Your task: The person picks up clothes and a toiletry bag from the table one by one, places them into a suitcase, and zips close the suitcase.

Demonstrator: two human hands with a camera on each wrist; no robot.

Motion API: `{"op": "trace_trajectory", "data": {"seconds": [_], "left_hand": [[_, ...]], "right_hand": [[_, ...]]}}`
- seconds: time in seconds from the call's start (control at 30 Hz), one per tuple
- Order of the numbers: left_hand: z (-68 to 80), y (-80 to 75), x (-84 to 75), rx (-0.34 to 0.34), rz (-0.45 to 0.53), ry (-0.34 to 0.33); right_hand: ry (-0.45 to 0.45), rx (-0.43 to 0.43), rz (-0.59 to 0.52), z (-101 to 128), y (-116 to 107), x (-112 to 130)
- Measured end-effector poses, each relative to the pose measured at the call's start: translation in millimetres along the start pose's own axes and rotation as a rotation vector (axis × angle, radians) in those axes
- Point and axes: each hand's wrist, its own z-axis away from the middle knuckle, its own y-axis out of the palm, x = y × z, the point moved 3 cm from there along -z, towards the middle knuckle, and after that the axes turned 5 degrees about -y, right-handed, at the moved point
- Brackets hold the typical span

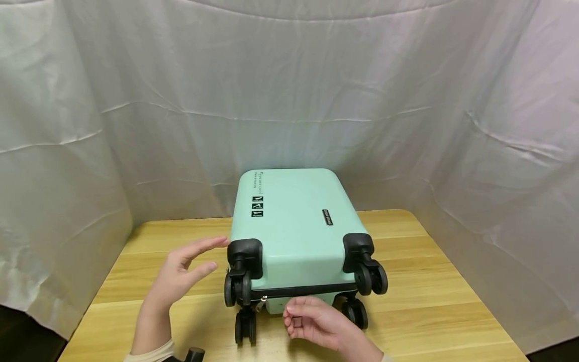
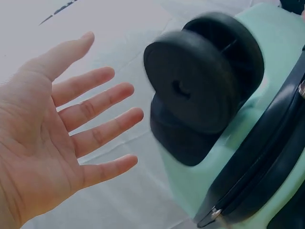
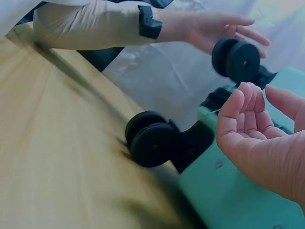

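Note:
A mint-green suitcase (image 1: pixel 294 193) lies flat, its wheeled end towards me. My left hand (image 1: pixel 174 279) is at its left near corner, thumb and fingers spread beside the black wheel (image 1: pixel 237 287). In the left wrist view a gap separates that hand (image 2: pixel 57 133) from the wheel (image 2: pixel 190 83). In front of the near end is my right hand (image 1: pixel 314 322), its fingers loosely curled and the thumb apart from them in the right wrist view. Nothing shows in its grasp. A black zip (image 1: pixel 303 290) runs along the near side, with a metal zip pull (image 1: pixel 261 303) near the left wheels.
The suitcase rests on a wooden table (image 1: pixel 434 301). Pale cloth (image 1: pixel 289 80) hangs behind and at both sides. More black wheels stick out at the right near corner (image 1: pixel 371 276). The left wrist carries a black device (image 3: pixel 150 22).

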Motion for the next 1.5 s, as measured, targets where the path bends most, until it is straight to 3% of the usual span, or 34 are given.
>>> {"op": "trace_trajectory", "data": {"seconds": [0.17,0.53,0.73,0.97,1.13,1.4,1.5], "left_hand": [[-2.5,10.4,-6.5,0.053,0.042,0.092],[-3.5,29.6,-34.0,0.114,0.108,0.352],[-1.0,44.5,-49.1,0.168,0.048,0.399],[0.4,66.0,-60.7,0.257,0.005,0.444],[-2.4,84.1,-63.9,0.328,-0.016,0.434],[7.6,107.1,-68.6,0.386,-0.081,0.479],[13.0,115.7,-67.9,0.436,-0.053,0.445]], "right_hand": [[-0.096,0.063,0.032,9,8,16],[-0.338,0.038,0.282,36,26,62],[-0.521,0.027,0.463,50,30,86],[-0.629,-0.087,0.662,67,29,112],[-0.737,-0.168,0.831,78,33,127],[-0.937,-0.32,1.275,82,35,141],[-0.972,-0.408,1.494,78,31,141]]}}
